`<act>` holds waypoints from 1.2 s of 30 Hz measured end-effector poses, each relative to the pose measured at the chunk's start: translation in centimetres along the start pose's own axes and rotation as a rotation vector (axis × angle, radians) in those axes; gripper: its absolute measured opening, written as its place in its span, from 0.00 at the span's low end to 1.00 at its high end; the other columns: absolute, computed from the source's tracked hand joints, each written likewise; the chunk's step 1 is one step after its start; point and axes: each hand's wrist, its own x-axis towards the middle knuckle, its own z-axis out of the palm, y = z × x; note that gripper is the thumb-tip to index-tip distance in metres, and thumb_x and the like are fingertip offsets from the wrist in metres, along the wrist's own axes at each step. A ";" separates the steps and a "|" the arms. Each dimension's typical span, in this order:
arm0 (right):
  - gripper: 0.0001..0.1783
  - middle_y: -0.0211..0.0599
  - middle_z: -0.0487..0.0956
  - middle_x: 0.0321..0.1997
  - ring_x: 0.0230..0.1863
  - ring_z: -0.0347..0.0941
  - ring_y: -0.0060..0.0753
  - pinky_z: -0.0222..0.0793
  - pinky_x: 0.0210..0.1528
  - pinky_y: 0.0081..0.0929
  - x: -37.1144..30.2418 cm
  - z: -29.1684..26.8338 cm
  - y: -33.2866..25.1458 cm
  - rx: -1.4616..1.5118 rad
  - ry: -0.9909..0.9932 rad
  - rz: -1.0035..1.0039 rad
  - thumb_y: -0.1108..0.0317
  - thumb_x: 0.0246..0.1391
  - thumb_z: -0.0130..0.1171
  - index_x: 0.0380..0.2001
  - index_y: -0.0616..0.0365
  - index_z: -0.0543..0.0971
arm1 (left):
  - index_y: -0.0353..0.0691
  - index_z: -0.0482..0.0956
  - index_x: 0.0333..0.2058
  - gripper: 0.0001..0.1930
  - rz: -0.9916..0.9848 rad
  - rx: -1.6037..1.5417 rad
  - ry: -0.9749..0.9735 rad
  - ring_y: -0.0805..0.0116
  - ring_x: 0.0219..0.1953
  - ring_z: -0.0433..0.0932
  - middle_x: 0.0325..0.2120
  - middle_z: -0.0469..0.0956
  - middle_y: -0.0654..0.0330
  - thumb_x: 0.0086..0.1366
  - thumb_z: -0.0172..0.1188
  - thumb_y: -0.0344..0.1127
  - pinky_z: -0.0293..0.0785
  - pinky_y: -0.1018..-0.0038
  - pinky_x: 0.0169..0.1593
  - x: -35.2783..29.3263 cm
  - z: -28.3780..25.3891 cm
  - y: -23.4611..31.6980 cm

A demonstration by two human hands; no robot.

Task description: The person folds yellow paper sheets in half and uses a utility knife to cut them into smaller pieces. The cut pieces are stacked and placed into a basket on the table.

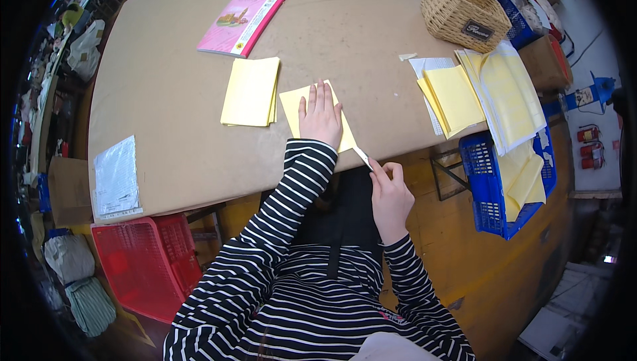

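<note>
My left hand [320, 119] lies flat with its fingers stretched out on a yellow paper sheet [290, 101] near the table's front edge, hiding much of it. Just right of the sheet, past the edge, my right hand [391, 196] pinches a thin white strip-like piece [362, 156] between thumb and fingers. The far end of that piece meets the sheet's lower right corner; its exact kind cannot be made out. Left of the sheet sits a neat stack of yellow paper pieces [249, 92].
A pink notebook [242, 22] lies farther back, and a plastic-wrapped packet [117, 174] at left. On the right are folded yellow papers [453, 99], a wicker basket [458, 10] and draped sheets [507, 95] above a blue crate [482, 182]. A red crate [136, 265] stands below left.
</note>
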 end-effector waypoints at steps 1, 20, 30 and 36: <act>0.14 0.29 0.71 0.36 0.27 0.74 0.34 0.69 0.29 0.30 0.1 0.2 0.0 -0.001 0.005 -0.031 0.66 0.58 0.60 0.47 0.42 0.82 | 0.39 0.59 0.66 0.28 0.006 -0.020 -0.005 0.63 0.70 0.54 0.68 0.58 0.57 0.72 0.42 0.45 0.47 0.59 0.70 0.0 0.0 -0.1; 0.15 0.33 0.72 0.37 0.29 0.76 0.34 0.71 0.28 0.30 7.0 3.5 0.6 -0.077 0.061 -0.231 0.67 0.56 0.60 0.47 0.42 0.82 | 0.36 0.61 0.64 0.26 0.020 -0.024 0.006 0.65 0.68 0.58 0.67 0.60 0.57 0.70 0.44 0.39 0.50 0.59 0.69 0.0 -0.3 -0.1; 0.14 0.31 0.73 0.39 0.32 0.77 0.34 0.72 0.30 0.32 14.0 8.0 -1.4 -0.146 0.107 -0.202 0.64 0.57 0.57 0.47 0.41 0.81 | 0.29 0.59 0.64 0.31 0.013 -0.016 -0.006 0.61 0.69 0.56 0.67 0.56 0.49 0.69 0.47 0.45 0.49 0.57 0.69 0.3 -0.4 0.1; 0.17 0.33 0.74 0.46 0.50 0.69 0.42 0.64 0.51 0.41 14.1 6.8 -1.4 -0.221 0.250 -0.137 0.64 0.56 0.57 0.50 0.46 0.80 | 0.27 0.57 0.64 0.44 -0.032 -0.142 -0.019 0.56 0.70 0.52 0.68 0.53 0.44 0.57 0.57 0.53 0.48 0.56 0.70 0.3 -1.3 0.4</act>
